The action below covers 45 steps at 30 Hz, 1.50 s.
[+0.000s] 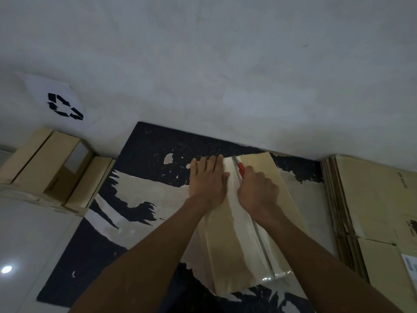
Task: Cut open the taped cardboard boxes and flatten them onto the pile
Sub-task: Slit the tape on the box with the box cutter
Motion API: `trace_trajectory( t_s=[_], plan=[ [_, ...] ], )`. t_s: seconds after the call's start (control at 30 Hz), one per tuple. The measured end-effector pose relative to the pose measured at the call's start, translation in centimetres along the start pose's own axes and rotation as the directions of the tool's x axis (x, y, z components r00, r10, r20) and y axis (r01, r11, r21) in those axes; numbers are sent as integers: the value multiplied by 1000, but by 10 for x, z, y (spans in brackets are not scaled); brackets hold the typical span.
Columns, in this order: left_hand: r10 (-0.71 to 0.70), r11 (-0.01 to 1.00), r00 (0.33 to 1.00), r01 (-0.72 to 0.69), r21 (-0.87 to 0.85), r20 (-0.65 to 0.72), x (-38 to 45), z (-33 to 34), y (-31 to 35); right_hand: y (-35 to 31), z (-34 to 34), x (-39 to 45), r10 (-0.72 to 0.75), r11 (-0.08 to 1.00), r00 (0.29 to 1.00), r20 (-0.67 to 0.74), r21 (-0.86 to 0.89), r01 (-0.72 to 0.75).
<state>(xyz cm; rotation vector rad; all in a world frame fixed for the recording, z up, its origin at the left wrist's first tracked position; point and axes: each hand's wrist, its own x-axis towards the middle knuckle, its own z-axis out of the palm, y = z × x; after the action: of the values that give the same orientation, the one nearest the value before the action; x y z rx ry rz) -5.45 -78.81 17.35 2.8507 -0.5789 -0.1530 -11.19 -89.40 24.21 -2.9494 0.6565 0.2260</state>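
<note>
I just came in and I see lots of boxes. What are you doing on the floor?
A person is cutting open a taped cardboard box lying on a worn black mat. The left hand presses flat on the box, while the right hand grips a red-handled cutter on the taped seam. Flattened boxes are piled to the right, and more boxes wait on the left.

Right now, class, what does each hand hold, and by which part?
Right hand grips the red cutter by its handle; left hand holds nothing, pressing flat on the box.
</note>
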Motion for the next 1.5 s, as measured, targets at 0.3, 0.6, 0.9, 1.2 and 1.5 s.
trace_trajectory(
  t_s=[0.3,0.6,0.9,1.2,1.5],
  plan=[
    [-10,1000,1000,10,19,-12,-1,0,2,8,1,-23,-26,999,999,32,-25,26],
    [-13,998,1000,14,56,-16,-3,2,2,30,-8,-69,-44,998,991,124,-32,49],
    [-36,999,998,36,-3,-45,-9,1,7,63,-14,-144,-76,992,977,201,-87,95],
    [34,986,999,-38,-165,-26,-123,3,57,81,-13,-148,-100,995,965,241,21,98],
    [6,1000,998,-6,-1,-62,-160,36,60,87,-17,-163,-157,987,956,249,15,159]
  ],
)
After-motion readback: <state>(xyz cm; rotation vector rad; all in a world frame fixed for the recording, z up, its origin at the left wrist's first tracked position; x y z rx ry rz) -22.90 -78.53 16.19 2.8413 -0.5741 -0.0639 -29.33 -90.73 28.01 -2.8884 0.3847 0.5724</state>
